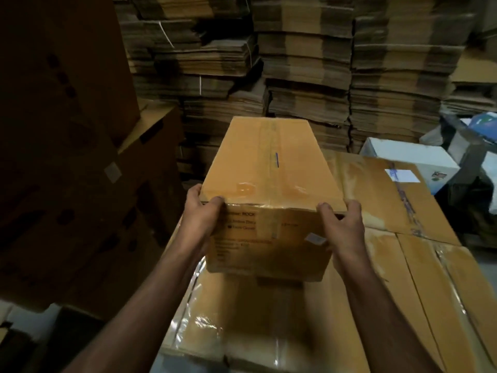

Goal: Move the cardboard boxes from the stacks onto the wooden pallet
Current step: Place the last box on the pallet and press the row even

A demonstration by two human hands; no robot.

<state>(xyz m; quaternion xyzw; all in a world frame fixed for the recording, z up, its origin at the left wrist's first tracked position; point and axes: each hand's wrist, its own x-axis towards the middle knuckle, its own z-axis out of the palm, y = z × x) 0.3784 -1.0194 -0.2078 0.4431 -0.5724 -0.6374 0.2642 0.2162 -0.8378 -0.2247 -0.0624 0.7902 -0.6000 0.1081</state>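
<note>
A long taped cardboard box (269, 168) with printed text on its near end is in front of me, over a layer of taped boxes (269, 319). My left hand (201, 214) grips its near left corner, thumb on the top edge. My right hand (341, 224) grips the near right corner the same way. I cannot tell whether the box rests on the boxes below or is just clear of them. The wooden pallet is hidden from view.
Tall dark boxes (67, 157) are stacked close on the left. Piles of flattened cardboard (309, 63) fill the back wall. A box with a white label (390, 192) lies to the right, with white cartons (411, 157) and clutter beyond.
</note>
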